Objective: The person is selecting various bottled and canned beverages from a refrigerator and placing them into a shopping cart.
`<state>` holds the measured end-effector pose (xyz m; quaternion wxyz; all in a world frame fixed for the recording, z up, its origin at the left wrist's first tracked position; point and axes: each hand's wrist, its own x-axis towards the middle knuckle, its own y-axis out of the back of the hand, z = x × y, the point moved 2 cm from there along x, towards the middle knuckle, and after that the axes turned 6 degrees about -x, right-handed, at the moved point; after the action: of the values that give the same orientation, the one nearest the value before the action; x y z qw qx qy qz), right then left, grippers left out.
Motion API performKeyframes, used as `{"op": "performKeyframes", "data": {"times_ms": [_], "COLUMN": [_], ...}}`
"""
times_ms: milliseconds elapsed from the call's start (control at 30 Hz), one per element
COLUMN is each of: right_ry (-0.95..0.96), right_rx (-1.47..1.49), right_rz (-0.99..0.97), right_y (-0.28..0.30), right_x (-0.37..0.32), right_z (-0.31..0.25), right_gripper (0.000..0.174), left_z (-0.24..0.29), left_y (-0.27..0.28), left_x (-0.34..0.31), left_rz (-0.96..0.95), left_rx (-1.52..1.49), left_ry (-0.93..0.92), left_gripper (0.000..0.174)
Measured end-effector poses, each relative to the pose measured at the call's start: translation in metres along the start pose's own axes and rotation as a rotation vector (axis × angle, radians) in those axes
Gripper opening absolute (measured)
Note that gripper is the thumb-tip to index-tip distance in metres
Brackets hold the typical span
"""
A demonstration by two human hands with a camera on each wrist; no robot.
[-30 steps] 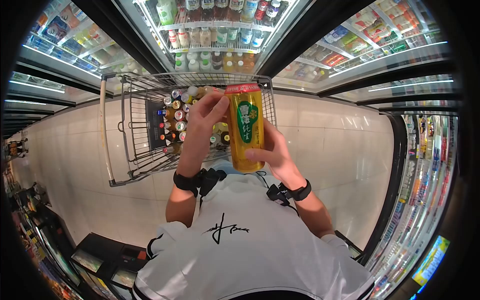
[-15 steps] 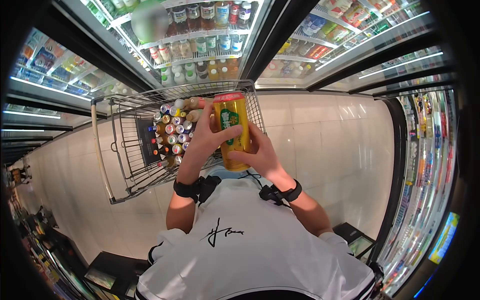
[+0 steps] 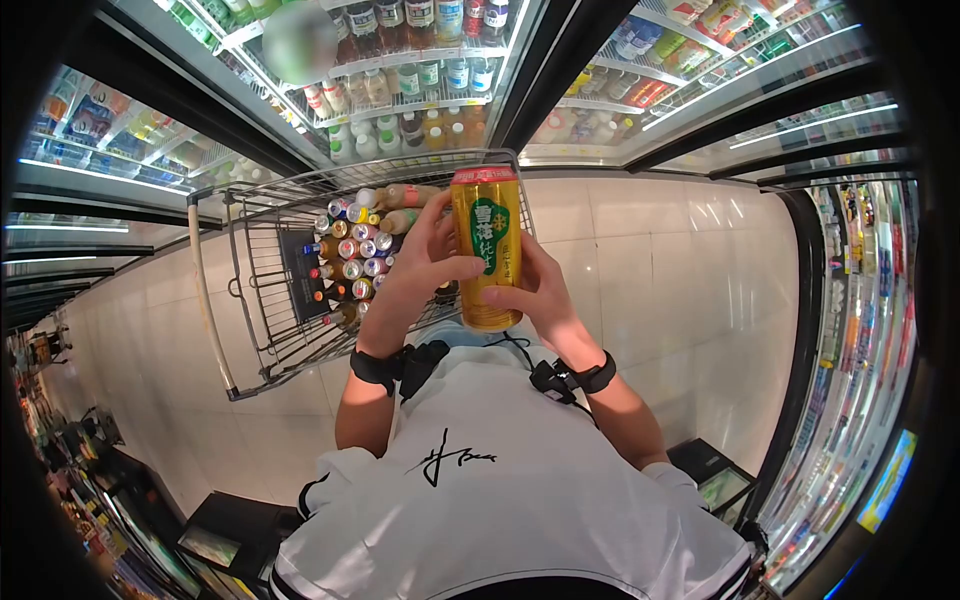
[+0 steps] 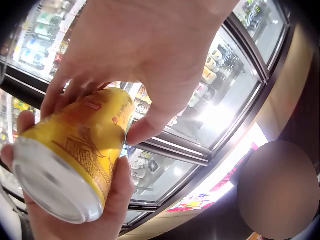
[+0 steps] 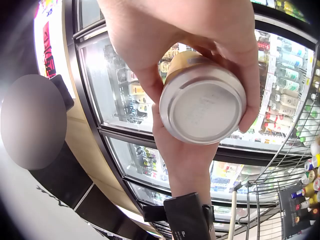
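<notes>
Hands, left [image 3: 415,275] and right [image 3: 540,295], gripping yellow can [image 3: 487,250], cart [image 3: 207,300] of bottles [image 3: 350,250] behind, drink coolers [image 3: 560,70] beyond.

The can [image 3: 487,250] is glossy printed metal, its underside bare and silvery; the cart [image 3: 262,300] is grey wire metal.

Yellow can [image 3: 487,250]: white Chinese characters on green oval, not legible; shirt [image 3: 520,500]: black scrawled signature, unreadable

A golden-yellow drink can [image 3: 487,250] with a red top band, green label and silver base; white T-shirt [image 3: 500,480] with black script.
</notes>
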<state>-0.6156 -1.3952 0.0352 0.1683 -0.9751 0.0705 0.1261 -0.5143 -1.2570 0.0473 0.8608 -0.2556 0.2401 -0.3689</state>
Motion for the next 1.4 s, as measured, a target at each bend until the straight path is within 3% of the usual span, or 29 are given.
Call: {"op": "performKeyframes", "data": {"times_ms": [233,433,967,1400], "right_ry": [-0.047,-0.030,-0.043,0.000], "right_rx": [-0.040,-0.073,-0.038,-0.033], "right_rz": [-0.006,-0.018,0.044,0.083], "right_y": [-0.009,-0.016,-0.002,0.014], "right_x": [0.006,0.010,-0.008,-0.013], "right_z": [0.003,0.005,-0.019,-0.013], "right_gripper": [0.081,0.079,0.071,0.081], "left_z": [0.003,-0.002,-0.003,-0.001], "left_y": [0.012,0.030,0.003,-0.014], "left_x": [-0.006,-0.003,0.014,0.017], "left_rz": [0.091,0.069,0.016,0.011], "left_rx": [0.001,-0.096,-0.077,-0.021], "left_ry": [-0.003,-0.018,0.011,-0.008], "left_gripper": [0.060,0.053,0.054,0.058]}}
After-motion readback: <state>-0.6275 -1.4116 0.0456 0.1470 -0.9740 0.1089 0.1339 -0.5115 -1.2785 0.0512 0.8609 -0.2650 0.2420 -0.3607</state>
